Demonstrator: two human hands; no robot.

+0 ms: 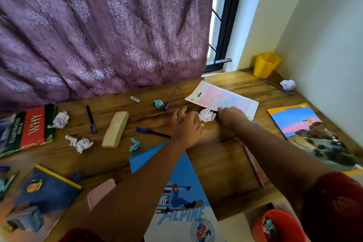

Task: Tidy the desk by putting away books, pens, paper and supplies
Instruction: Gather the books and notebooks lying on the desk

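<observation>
Desk: I see a wood-grain top (220, 155), littered.
Left hand (186, 125): fingers straight, flat on the wood beside a crumpled white paper ball (206, 115); holds nothing.
Right hand (231, 114): at the ball's other side, on a pink-faced notebook (222, 98); grip I cannot tell.
Paper: I count four white wads, crinkled, and two small teal ones.
Pens: five blue-capped.
Containers: yellow plastic cup (266, 65) at the far corner, contents hidden; red bin (279, 226) near me, scraps inside.
</observation>
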